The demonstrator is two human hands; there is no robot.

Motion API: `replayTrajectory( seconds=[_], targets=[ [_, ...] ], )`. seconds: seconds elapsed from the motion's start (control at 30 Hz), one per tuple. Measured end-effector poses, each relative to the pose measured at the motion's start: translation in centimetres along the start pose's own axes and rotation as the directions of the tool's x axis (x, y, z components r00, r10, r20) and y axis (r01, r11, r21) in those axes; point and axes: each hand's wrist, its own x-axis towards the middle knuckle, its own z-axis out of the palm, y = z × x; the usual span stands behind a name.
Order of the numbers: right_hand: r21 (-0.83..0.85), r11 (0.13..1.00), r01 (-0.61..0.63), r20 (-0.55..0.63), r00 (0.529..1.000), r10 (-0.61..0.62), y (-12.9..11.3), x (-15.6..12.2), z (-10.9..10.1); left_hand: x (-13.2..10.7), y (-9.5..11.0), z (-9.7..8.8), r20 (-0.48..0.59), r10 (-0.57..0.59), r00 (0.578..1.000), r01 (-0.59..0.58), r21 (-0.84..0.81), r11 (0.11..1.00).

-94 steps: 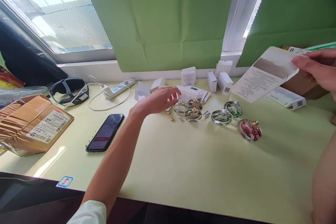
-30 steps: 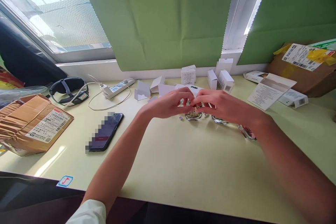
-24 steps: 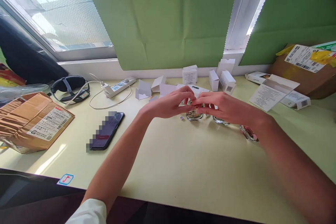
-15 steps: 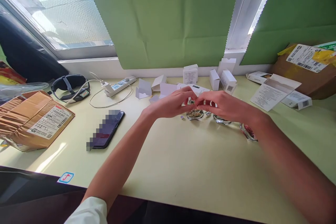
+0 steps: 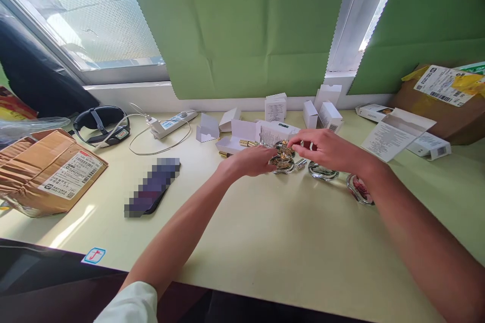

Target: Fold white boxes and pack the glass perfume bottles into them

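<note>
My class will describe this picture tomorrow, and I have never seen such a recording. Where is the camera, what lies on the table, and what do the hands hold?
No machine here: a person works with two bare hands. The one picture comes from a camera worn on the head, looking forward and down. The left hand grips a small glass bottle with a gold top that stands on the pale green table; the right hand has its fingertips at that top, but whether they pinch it is unclear. Nearby lie more glass bottles, small white boxes, a printed leaflet, a phone, a power strip and a cardboard parcel.
</note>
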Motion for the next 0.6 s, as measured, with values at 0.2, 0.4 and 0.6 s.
replayTrajectory(
  seconds=[0.2, 0.4, 0.6],
  targets=[
    [0.032, 0.999, 0.004, -0.018, 1.000, -0.004, 0.5, 0.3, 0.5, 0.2, 0.0, 0.1, -0.031, -0.002, 1.000, 0.003, 0.034, 0.999],
    [0.006, 0.998, 0.069, -0.025, 0.997, -0.069, 1.4, 0.9, 1.6, 0.2, -0.2, 0.2, -0.021, 0.030, 0.999, -0.029, 0.033, 0.999],
    [-0.091, 0.993, -0.072, -0.092, 0.994, 0.064, 2.4, 0.4, -0.3, 0.2, -0.2, 0.1, -0.010, 0.023, 1.000, -0.023, 0.014, 1.000]
  ],
)
